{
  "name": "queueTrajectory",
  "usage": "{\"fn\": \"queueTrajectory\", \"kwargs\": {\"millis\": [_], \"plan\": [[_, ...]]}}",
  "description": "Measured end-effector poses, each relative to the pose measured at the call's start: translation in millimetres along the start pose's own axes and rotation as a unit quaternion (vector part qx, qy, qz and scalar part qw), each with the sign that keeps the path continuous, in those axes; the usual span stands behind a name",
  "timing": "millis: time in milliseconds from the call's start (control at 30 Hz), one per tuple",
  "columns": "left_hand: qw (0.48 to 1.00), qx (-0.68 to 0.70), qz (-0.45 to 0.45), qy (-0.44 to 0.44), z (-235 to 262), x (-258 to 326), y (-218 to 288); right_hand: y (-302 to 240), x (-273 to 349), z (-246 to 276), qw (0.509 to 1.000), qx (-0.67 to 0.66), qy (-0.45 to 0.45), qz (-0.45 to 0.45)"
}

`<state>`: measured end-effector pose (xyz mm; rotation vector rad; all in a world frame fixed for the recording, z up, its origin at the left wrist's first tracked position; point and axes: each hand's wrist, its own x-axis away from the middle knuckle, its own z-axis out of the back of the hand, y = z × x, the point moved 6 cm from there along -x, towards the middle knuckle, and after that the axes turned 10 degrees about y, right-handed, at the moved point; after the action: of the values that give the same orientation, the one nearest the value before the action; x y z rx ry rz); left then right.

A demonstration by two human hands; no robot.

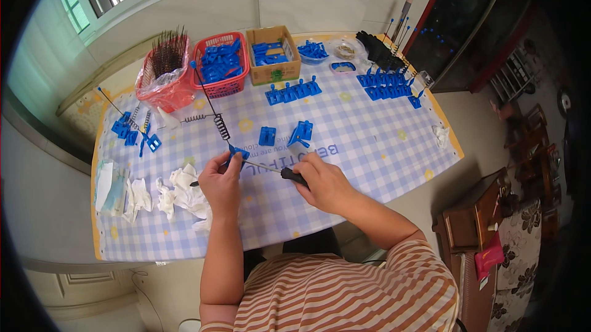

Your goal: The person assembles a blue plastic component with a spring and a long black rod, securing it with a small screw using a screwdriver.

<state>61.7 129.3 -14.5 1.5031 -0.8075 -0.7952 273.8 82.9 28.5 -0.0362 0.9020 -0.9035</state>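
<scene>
My left hand pinches a blue plastic clip piece near the table's front. Out of that piece rises a black coil spring with a long thin rod, tipped by a blue knob. In my right hand is a screwdriver, gripped by its black handle. Its metal shaft points left, and the tip meets the blue piece by my left fingers; the exact contact is too small to make out. Just beyond my hands lie a flat blue plate and a blue clip assembly.
Along the back stand a red basket of dark rods, a red basket of blue parts, a cardboard box and a bowl. Rows of blue pieces sit right, rod assemblies left. Crumpled white tissues lie near my left forearm.
</scene>
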Motion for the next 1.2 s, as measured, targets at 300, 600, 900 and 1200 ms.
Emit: {"fn": "queueTrajectory", "kwargs": {"millis": [300,600,900,1200], "plan": [[1.000,0.007,0.002,0.006,0.9,1.0,-0.2,-2.9,2.5,-1.9,0.995,0.074,0.040,0.060],[1.000,-0.009,-0.011,0.007,3.2,0.4,-0.8,-5.2,0.0,3.4,0.998,0.039,0.039,0.044],[1.000,-0.025,-0.018,0.006,2.0,3.2,2.2,-7.1,-0.6,1.4,0.999,0.033,0.019,0.008],[1.000,-0.014,-0.002,0.007,1.0,4.7,3.2,-6.5,-1.7,6.3,0.994,0.066,0.059,0.066]]}}
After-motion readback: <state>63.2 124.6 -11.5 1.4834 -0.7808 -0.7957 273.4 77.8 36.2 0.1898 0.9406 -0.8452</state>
